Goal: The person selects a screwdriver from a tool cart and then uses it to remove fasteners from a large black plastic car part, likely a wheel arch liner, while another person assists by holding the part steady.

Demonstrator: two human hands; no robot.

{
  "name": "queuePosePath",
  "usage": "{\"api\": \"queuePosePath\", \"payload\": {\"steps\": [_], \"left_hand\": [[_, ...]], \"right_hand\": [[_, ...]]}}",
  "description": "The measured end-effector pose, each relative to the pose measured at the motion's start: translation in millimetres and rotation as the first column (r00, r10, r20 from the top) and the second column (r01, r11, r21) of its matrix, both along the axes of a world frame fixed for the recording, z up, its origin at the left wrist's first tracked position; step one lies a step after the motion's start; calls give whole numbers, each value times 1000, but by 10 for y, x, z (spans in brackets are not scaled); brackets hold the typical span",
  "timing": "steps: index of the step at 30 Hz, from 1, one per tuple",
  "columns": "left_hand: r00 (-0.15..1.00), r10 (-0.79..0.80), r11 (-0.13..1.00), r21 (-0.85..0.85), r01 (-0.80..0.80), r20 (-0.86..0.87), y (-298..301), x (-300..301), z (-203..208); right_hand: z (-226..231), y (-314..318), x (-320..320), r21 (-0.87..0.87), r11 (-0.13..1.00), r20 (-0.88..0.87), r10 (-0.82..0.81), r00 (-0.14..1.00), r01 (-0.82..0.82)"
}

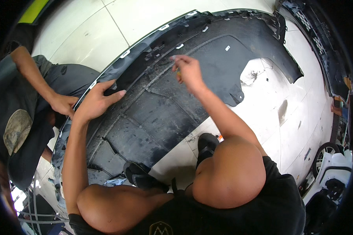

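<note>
A large black car bumper (153, 113) lies on the floor with its inner side up, light clips spaced along its far rim. On its left rim rests my left hand (94, 102), thumb and forefinger stretched apart over the inner side; the other fingers are mostly hidden. Above the middle of the bumper, my right hand (189, 74) is closed with the forefinger extended. A small yellow-orange thing (179, 73) shows between its fingers, too covered to name.
At the left, another person's hand (63, 104) touches the bumper's outer edge; that person wears a camouflage cap (17, 131). My shoes (141, 176) are beside the bumper's near edge. Another dark bumper (319, 43) stands along the right, above a wheel (325, 152) and white parts.
</note>
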State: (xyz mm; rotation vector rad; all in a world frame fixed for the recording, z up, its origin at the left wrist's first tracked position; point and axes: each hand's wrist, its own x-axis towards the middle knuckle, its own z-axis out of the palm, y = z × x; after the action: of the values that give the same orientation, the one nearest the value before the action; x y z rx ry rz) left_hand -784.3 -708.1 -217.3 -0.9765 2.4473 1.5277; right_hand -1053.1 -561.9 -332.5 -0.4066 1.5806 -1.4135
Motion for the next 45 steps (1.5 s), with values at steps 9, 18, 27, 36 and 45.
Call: {"api": "queuePosePath", "payload": {"steps": [9,18,27,36,45], "left_hand": [[997,71,997,28,-71,-8,18,-1,-69],[995,95,994,54,-95,-1,36,-14,-19],[998,63,998,24,-63,13,30,-16,-36],[999,51,999,15,-51,-5,46,-3,-28],[1000,-29,1000,-1,29,10,-110,-138,-130]], "right_hand": [[421,-159,-707,169,976,136,116,984,-139],[432,-197,-710,197,967,172,130,976,-164],[452,-282,-757,250,949,128,161,979,-189],[122,-245,-654,64,987,-40,149,988,-146],[-291,-156,-662,-231,963,6,143,990,-138]]}}
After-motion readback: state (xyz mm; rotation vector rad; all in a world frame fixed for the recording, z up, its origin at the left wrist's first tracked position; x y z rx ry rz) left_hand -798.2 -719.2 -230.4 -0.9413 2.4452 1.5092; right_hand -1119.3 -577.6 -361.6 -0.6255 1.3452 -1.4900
